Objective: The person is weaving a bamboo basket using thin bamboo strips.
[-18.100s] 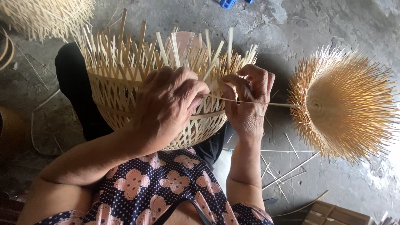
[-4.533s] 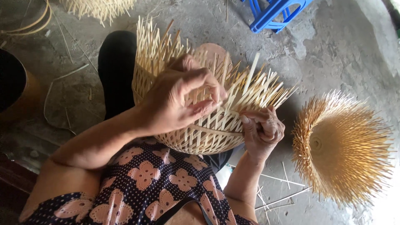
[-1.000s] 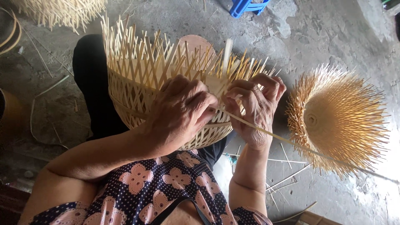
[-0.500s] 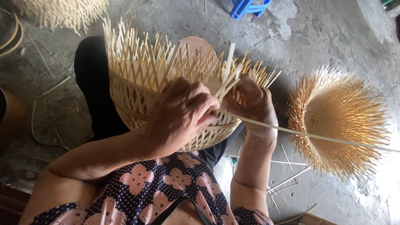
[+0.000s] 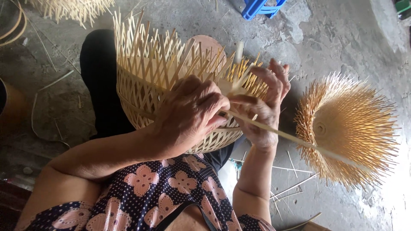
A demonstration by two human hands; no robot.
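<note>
A half-woven bamboo basket point(image 5: 171, 98) is steadied on the lap under the left hand point(image 5: 190, 113), whose fingers are curled and pressed against the weave, while the right hand point(image 5: 263, 107), just beside it, pinches a long bamboo strip point(image 5: 299, 141) near the rim (its outer fingers are spread). The strip is best kept flat and taut as it is threaded between the upright stakes point(image 5: 162, 51), probably with the left thumb pinning the last crossing so nothing slackens.

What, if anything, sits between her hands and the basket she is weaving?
Nothing visible does. The left hand rests directly on the woven basket, and the right hand is at its rim among the upright splints. Both meet on a long bamboo strip, which runs out past the spiky unfinished piece on the floor.
</note>
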